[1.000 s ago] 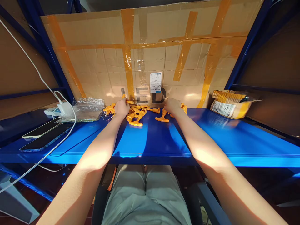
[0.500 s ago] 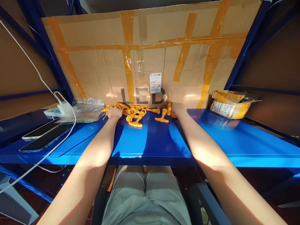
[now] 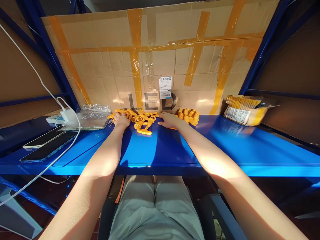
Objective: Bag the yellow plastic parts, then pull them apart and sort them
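A loose heap of orange plastic T-shaped handle pieces (image 3: 144,124), with threaded-looking stems, lies at the back of the blue shelf. My left hand (image 3: 121,120) rests on the heap's left end, fingers apart and bent over several pieces; their tips are partly hidden. To the right of the heap, my right hand (image 3: 168,120) is stretched leftward, fingers extended and the thumb apart. It hides a piece beneath it, and a bit of orange shows under the palm. Behind its wrist several more orange pieces (image 3: 188,116) stand close together in a group.
A taped cardboard sheet (image 3: 105,73) marked LED stands behind the shelf (image 3: 175,150). At left lie two phones (image 3: 47,146), a white charger (image 3: 68,116) with a cable, and clear plastic packaging (image 3: 93,116). A taped, labelled package (image 3: 246,111) sits at the right.
My right hand has moved left from the standing group to the loose pieces nearer the heap, uncovering the group and covering a piece that was in sight. My left hand stays nearly still.
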{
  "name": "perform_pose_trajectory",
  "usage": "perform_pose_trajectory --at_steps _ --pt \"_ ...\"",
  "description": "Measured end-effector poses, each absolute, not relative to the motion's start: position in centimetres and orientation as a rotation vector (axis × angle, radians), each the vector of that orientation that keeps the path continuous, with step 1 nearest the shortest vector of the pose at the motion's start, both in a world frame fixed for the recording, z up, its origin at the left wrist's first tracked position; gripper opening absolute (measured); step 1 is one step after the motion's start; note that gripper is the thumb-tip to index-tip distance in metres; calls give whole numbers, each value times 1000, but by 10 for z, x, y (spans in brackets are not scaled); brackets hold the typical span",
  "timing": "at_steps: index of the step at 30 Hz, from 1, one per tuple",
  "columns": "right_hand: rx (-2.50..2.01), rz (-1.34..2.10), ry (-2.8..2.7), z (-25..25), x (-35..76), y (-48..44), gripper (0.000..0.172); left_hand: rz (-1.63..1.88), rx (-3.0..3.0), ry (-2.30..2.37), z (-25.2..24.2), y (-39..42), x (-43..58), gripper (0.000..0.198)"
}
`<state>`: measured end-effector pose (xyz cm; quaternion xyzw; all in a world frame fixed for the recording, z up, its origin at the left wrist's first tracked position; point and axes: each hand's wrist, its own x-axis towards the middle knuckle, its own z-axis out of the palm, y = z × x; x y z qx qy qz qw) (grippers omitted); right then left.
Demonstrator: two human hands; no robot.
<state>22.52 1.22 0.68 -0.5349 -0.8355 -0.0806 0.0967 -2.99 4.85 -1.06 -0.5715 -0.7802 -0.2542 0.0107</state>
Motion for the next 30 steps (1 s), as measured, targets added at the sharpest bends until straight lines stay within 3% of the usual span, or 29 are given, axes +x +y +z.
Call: perform_pose_trajectory --at_steps 8,17,24,30 --pt "-1522 -137 -2620 -20 212 22 36 -867 -1757 -2449 -7 45 -26 60" --pt "-1293 -156 -2603 -20 209 16 59 -826 -1752 -2415 -5 41 -25 51" --pt "-1274 -175 -2623 -24 206 15 61 -824 -1736 -2346 -3 42 -24 39" --pt "-1288 -321 -2634 -22 199 12 58 -796 -1763 -2281 -3 43 -24 40"
